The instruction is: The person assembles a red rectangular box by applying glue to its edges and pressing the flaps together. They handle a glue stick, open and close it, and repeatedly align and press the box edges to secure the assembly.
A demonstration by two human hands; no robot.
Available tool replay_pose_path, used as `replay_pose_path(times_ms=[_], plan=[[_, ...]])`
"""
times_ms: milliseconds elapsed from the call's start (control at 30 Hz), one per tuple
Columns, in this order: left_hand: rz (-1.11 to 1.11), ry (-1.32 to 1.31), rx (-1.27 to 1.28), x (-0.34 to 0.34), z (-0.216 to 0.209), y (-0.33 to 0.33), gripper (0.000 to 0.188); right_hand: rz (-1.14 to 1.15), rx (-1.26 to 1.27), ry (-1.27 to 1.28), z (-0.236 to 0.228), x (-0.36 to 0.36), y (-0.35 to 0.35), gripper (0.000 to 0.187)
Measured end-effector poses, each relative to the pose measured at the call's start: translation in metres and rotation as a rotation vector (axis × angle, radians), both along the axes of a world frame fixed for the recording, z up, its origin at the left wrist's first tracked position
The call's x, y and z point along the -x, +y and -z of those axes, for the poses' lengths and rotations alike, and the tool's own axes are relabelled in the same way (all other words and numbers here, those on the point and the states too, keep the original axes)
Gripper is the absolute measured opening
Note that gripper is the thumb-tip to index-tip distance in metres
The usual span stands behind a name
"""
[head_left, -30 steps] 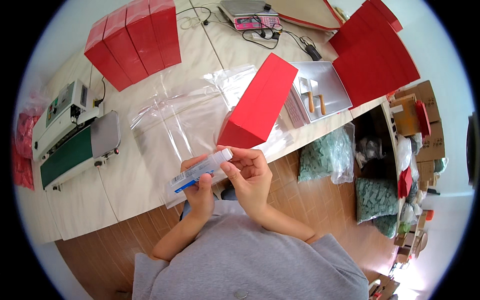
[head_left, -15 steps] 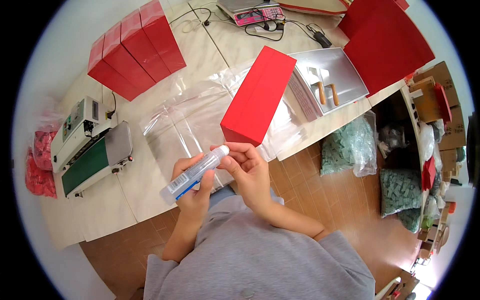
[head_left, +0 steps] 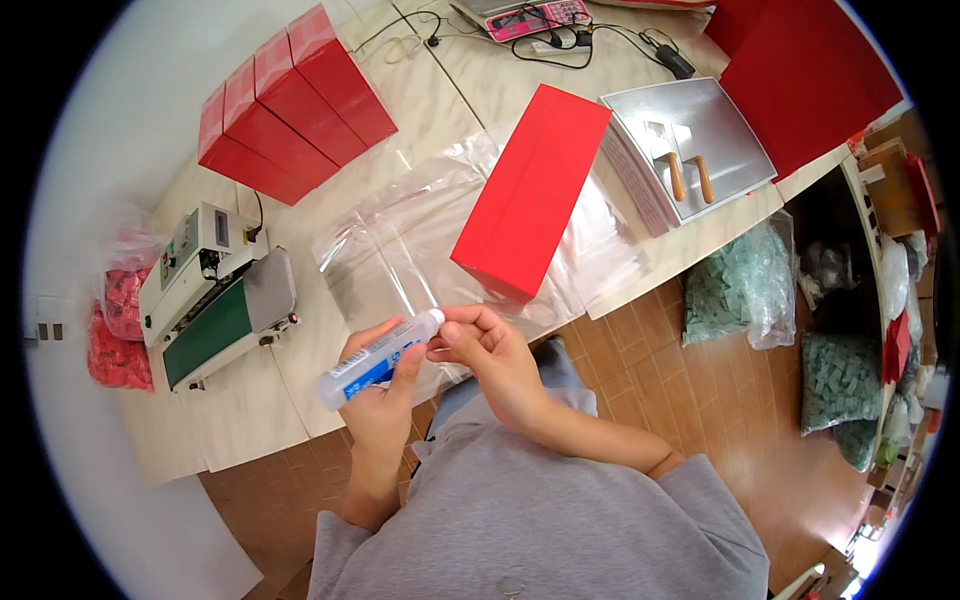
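A slim see-through plastic bottle (head_left: 376, 364) with a blue and white label and a white cap (head_left: 432, 319) is tilted in front of my body. My left hand (head_left: 385, 395) is closed round its body, thumb along the label. The fingers of my right hand (head_left: 490, 355) are curled in and pinch at the cap; the thumb partly hides their grip. Just beyond my hands a long red box (head_left: 530, 190) lies on clear plastic film (head_left: 385, 255) spread over the marbled table (head_left: 265, 395).
Several red boxes (head_left: 295, 110) stand at the far left, above a sealing machine (head_left: 220, 300) with a green belt. On the right, two wooden-handled scrapers (head_left: 690, 172) lie on a metal-topped stack. Cables (head_left: 555, 50) cross the back; bags of green packets (head_left: 735, 285) sit below the table's right side.
The bottle has rolled in my left hand, so more of the blue label shows. My right fingers have shifted slightly at the cap. The whole view has moved a little.
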State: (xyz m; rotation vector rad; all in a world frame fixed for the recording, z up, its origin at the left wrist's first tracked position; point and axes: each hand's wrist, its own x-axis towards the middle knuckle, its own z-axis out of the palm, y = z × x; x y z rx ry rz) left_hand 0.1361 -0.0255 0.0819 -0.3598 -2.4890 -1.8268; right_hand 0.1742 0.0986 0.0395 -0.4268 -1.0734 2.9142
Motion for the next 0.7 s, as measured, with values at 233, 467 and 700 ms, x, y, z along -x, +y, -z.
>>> replay_pose_path(times_ms=[233, 467, 700], plan=[[-0.051, -0.03, -0.183, 0.007, 0.007, -0.006, 0.034, 0.042, -0.136, 0.163, -0.006, 0.0, 0.0, 0.028], [-0.095, -0.036, -0.205, 0.011, 0.014, -0.012, 0.038, 0.029, -0.127, 0.196, -0.013, 0.003, 0.001, 0.03], [-0.095, -0.096, -0.17, 0.017, 0.012, -0.013, 0.033, 0.016, -0.134, 0.168, -0.009, 0.008, 0.0, 0.031]])
